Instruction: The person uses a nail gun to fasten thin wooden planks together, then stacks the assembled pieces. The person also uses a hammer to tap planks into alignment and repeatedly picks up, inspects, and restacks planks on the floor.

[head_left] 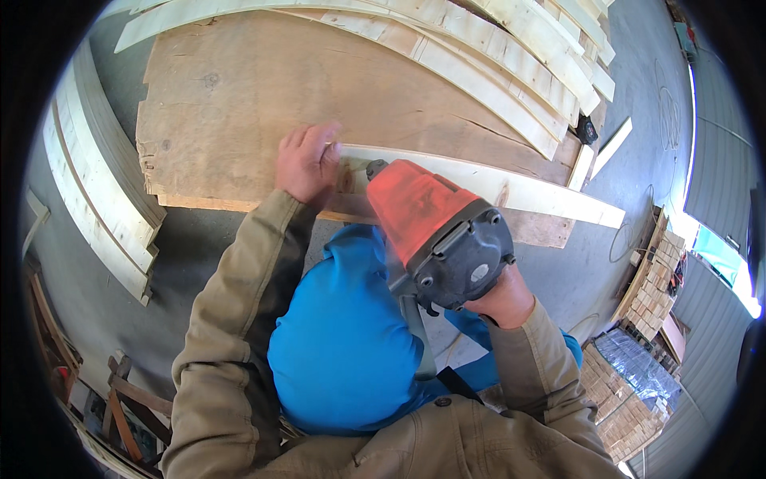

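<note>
My right hand (507,299) is wrapped round the handle of a red and black nail gun (431,211), partly hidden behind the tool's body. The gun's nose points up and left, over the left end of a pale wooden board (519,188). That board lies along the near edge of a worn plywood worktop (231,104). Beside the board's left end, my left hand (307,162) is closed, its fingers curled in toward the thumb. Whatever it may hold does not show.
Several pale boards (479,56) lie fanned across the worktop's far side. More boards (100,172) are stacked at the left. A black tape measure (586,130) sits at the far right. Wood block stacks (630,391) stand lower right; a blue-covered shape (343,335) is directly below me.
</note>
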Available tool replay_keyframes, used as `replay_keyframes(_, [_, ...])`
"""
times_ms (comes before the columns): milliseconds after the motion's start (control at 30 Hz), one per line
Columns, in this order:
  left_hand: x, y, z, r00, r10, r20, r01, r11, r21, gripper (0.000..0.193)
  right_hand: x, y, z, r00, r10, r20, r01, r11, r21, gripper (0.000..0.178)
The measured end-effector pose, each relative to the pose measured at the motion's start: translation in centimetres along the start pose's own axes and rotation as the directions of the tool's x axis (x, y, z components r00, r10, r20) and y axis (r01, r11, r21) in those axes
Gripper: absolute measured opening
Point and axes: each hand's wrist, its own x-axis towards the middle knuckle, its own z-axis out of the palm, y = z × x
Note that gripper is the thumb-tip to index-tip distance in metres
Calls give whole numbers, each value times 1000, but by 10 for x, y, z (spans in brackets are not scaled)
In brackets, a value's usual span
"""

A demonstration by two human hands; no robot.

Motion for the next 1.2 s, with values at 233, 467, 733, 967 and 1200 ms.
replay_keyframes(233, [-43, -15, -46, 747, -585, 316, 663, 625, -412, 44, -12, 4, 2, 987, 158, -22, -156, 984, 83, 77])
replay_keyframes(467, [-46, -5, -51, 696, -499, 517, 715, 406, -570, 55, -36, 37, 1, 970, 199, -139, -209, 976, -56, 94])
replay_keyframes(733, [-55, -10, -45, 732, -475, 488, 664, 340, -666, 56, -31, 21, 8, 980, 119, -156, -133, 988, -77, 68])
replay_keyframes(967, [-55, -12, -38, 718, -554, 421, 677, 414, -608, 49, -27, 13, 11, 988, 105, -114, -137, 939, -317, 51])
replay_keyframes(1200, [-55, -19, -34, 678, -600, 425, 712, 390, -584, 45, -22, 9, 14, 1000, 10, -21, -19, 856, -516, 47])
